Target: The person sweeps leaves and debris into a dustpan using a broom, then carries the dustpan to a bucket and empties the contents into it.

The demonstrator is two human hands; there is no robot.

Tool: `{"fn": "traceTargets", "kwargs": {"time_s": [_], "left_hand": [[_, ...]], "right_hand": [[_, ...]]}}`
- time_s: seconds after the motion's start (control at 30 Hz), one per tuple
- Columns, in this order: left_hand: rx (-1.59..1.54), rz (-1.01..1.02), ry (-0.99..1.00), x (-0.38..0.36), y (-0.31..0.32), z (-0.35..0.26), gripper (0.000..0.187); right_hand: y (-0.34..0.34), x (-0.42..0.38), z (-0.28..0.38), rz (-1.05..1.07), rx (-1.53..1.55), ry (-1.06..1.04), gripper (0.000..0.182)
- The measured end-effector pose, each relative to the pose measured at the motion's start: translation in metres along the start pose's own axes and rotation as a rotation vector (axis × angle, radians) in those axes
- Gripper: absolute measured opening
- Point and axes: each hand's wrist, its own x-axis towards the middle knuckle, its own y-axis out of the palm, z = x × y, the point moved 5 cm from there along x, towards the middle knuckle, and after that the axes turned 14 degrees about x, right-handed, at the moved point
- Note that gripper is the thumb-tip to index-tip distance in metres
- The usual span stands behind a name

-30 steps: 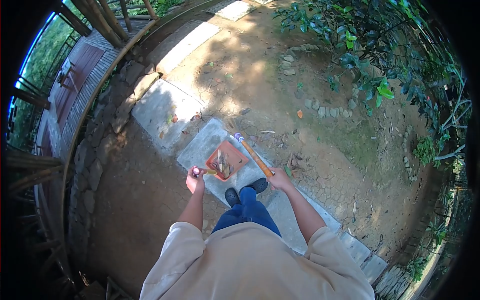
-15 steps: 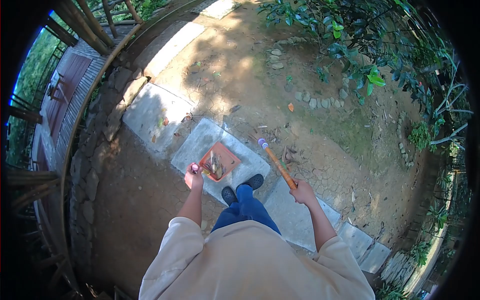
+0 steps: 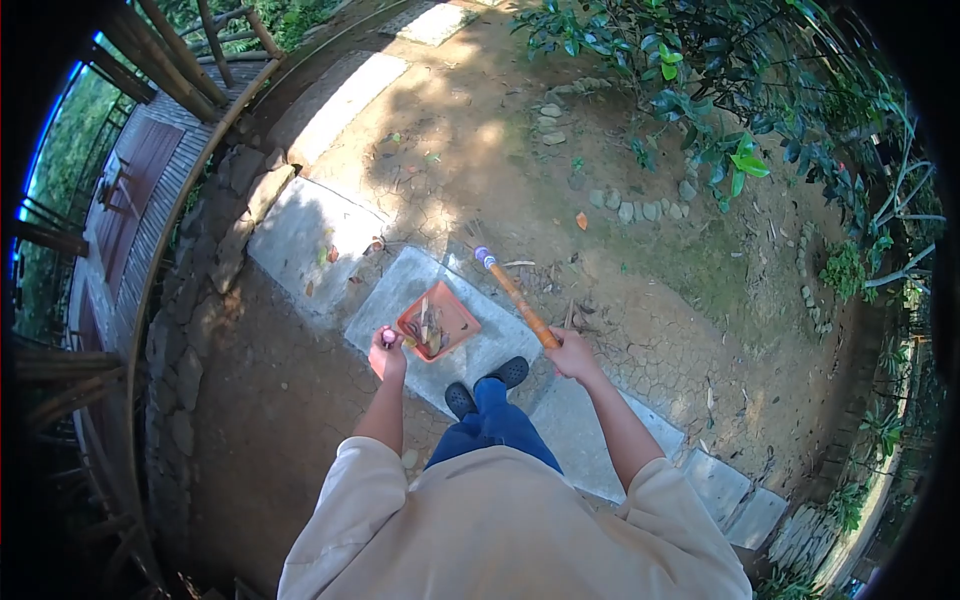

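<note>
Outdoors, over bare brown dirt (image 3: pixel 270 440), dry + cracked in spots, w/ grey concrete slabs (image 3: pixel 310 215) set in a diag. line, upper L to lower R. Bright sun in patches up top, shade near the feet. Far L: rough stone edging (image 3: pixel 235 235), then wooden deck (image 3: pixel 150 165) w/ posts. Upper R: leafy bush (image 3: pixel 740 105), w/ curved row of small stones (image 3: pixel 650 211) nearby on the ground. One orange leaf (image 3: pixel 581 221) well apart from the slabs.

Stands in dark clogs (image 3: pixel 511 373) on mid slab (image 3: pixel 490 337), feet turned outward.

L arm: reaches fwd + down, sleeve to abt the elbow. L hand (image 3: pixel 387 360): closed round dustpan handle, pinkish end (image 3: pixel 389 337) poking out at top. Just R of it, over mid slab: red-orange dustpan (image 3: pixel 457 318), open side up, dry leaves + bits (image 3: pixel 430 325) inside; flat on slab or slightly raised, can't tell.

R arm: angled fwd + out to R. R hand (image 3: pixel 573 358): wrapped round near end of brown broom handle (image 3: pixel 520 305), slanting up-L; purple binding (image 3: pixel 484 256) at far end, thin bristles beyond, over dirt near slab's edge. Bristles touching ground or not: can't tell.
</note>
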Motion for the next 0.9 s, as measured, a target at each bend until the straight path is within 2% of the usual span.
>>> {"fn": "traceTargets", "kwargs": {"time_s": [0.17,0.27,0.37,0.47,0.6,0.7,0.83,0.9], "left_hand": [[-0.007,-0.039,0.054,0.004,0.001,-0.015,0.034],[-0.016,-0.044,0.021,0.008,0.006,-0.022,0.033],[-0.024,-0.072,0.03,0.017,0.011,-0.033,0.034],[-0.013,-0.072,0.04,0.033,0.023,-0.042,0.035],[0.059,-0.016,0.058,0.045,0.033,-0.074,0.036],[0.03,-0.042,0.17,0.061,0.049,-0.085,0.037],[-0.014,0.043,0.216,0.073,0.065,-0.107,0.037],[-0.006,0.053,0.257,0.084,0.071,-0.118,0.037]], "right_hand": [[0.011,0.058,0.015,0.027,-0.154,-0.049,0.057],[0.017,0.096,-0.008,0.011,-0.211,-0.092,0.056],[-0.005,0.087,-0.008,0.022,-0.212,0.032,0.055],[-0.04,0.071,-0.036,0.063,-0.233,0.068,0.055],[-0.088,0.017,-0.055,-0.026,-0.094,0.153,0.057],[-0.109,-0.014,-0.057,-0.107,0.042,0.191,0.059],[-0.116,-0.029,-0.07,-0.213,0.354,0.234,0.064],[-0.116,-0.029,-0.067,-0.223,0.413,0.228,0.066]]}}
